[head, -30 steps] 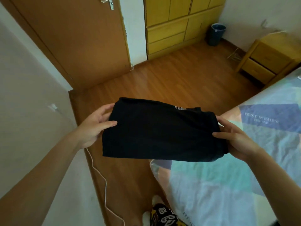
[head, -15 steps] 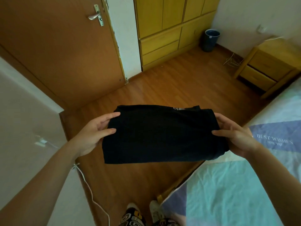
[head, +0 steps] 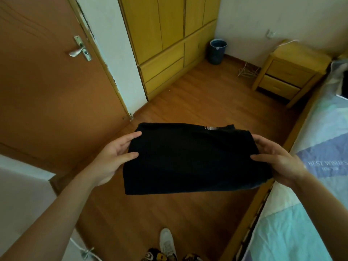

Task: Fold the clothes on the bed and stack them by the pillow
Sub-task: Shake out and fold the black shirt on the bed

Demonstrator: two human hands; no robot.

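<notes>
A folded black garment (head: 190, 159) hangs flat in the air over the wooden floor, with a small white label at its far edge. My left hand (head: 114, 157) grips its left end, thumb on top and fingers underneath. My right hand (head: 276, 161) grips its right end the same way. The bed (head: 308, 223), covered in a pale blue and teal patchwork sheet with printed lettering, runs along the right side. At the far right edge, past the nightstand, a grey-white shape lies at the head of the bed; I cannot tell whether it is the pillow.
A brown door (head: 47, 87) stands at left, a yellow wardrobe (head: 169, 40) at the back, a blue bin (head: 217, 50) in the corner and a wooden nightstand (head: 288, 74) beside the bed. A white cable (head: 84, 251) trails at lower left. My shoe (head: 166, 242) is on the floor.
The view has swung left and up, so the bed has slid to the right and more door and wardrobe show. Both hands keep the same hold on the garment.
</notes>
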